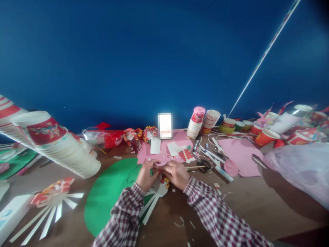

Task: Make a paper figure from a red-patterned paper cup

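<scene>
My left hand (148,175) and my right hand (177,174) meet at the middle of the table, fingers closed around a small reddish piece too small to name. Just below them lies a white paper cutout (161,189) with a red-and-yellow edge and long white strips fanning toward me. Part of it is hidden by my hands. A green round sheet (110,195) lies under my left forearm. To the right of my right hand rest black-handled scissors (205,166) and a thin wooden stick (195,168).
Stacked paper cups (61,147) lean at the left, near another fanned cutout (52,199). Pink sheets (240,156), pens (217,163) and more cup stacks (211,120) stand or lie behind and right. A plastic bag (300,168) is at far right.
</scene>
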The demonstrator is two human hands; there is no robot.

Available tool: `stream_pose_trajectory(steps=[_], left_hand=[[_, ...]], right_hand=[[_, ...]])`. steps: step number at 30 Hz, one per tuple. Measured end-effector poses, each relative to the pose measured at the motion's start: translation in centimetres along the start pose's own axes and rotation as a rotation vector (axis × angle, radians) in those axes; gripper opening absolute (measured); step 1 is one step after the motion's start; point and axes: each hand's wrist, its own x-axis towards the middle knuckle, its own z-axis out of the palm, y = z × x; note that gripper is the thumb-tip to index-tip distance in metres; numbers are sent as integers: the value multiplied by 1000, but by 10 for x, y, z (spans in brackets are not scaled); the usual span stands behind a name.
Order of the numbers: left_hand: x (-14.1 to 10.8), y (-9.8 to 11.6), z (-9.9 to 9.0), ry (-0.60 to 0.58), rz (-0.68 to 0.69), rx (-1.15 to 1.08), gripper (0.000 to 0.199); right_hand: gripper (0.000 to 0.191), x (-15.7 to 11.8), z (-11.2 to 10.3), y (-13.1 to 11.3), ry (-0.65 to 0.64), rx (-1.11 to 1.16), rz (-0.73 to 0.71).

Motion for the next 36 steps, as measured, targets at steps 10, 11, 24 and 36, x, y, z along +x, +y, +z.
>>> stream_pose_trajectory(steps=[10,11,24,36], left_hand=[[1,3,0,17,37,31,33],[1,4,0,22,33,34,33],[2,3,-3,20,-42,19,26],[3,8,-5,-16,-108,-85,24]], right_hand=[[20,-3,3,1,-9,-15,56],[19,-4,3,0,-2,-22,61],[16,-2,4,-1,21,-75,62],[13,-3,6,0,34,-71,79]])
